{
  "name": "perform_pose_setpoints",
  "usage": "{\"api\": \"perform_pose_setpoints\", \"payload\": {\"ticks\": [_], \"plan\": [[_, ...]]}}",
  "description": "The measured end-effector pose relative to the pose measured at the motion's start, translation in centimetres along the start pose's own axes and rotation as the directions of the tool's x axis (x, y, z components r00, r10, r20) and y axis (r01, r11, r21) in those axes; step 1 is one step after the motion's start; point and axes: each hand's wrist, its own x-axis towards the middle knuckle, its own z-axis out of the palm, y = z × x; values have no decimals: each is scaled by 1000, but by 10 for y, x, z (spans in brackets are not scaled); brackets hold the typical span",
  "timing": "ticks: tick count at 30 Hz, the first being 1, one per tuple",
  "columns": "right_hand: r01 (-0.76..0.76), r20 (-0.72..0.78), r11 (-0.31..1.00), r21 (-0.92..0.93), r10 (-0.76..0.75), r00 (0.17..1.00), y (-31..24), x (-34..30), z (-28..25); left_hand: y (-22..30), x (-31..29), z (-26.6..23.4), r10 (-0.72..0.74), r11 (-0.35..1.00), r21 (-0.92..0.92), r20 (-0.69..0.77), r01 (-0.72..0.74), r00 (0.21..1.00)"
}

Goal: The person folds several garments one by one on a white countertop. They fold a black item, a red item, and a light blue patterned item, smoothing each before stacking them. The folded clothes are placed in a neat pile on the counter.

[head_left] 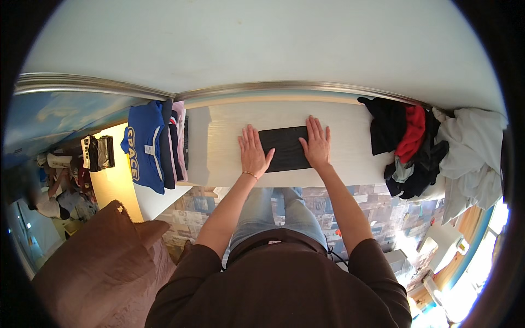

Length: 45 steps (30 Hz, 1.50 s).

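Observation:
A flat black rectangle [284, 148], which looks like a folded piece of dark cloth, lies on the pale tabletop [219, 158] in front of me. My left hand [253, 151] rests flat at its left edge, fingers stretched out and thumb over the black surface. At the opposite edge my right hand [317, 145] is also flat, its fingers pointing away from me and its thumb on the black piece. Neither hand grips anything. What lies under the palms is hidden.
A stack of folded clothes with a blue printed shirt [146, 147] on its outer side stands at the left end. Rumpled black and red clothes [410, 131] lie at the right, beside a white cloth heap [473, 147]. Brown fabric [104, 262] fills the lower left.

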Motion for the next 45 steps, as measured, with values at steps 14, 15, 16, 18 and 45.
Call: {"api": "perform_pose_setpoints", "payload": {"ticks": [14, 15, 16, 18, 45], "plan": [[-64, -78, 931, 359, 98, 992, 27, -27, 1, 54, -73, 18, 575, 817, -97, 202, -568, 793], [-112, -40, 925, 362, 136, 990, 30, -49, 0, 51, -76, 25, 596, 799, -36, 180, -600, 783], [-156, -1, 917, 367, 168, 986, 31, -68, 0, 47, -80, 31, 612, 781, 31, 160, -624, 774], [-291, 183, 848, 443, 232, 955, 30, -99, -10, 32, -81, 30, 675, 734, 11, 100, -679, 731], [-122, 170, 816, 565, 30, 985, 29, -46, -8, 3, -28, 33, -176, 479, -774, 377, 414, 909]]}}
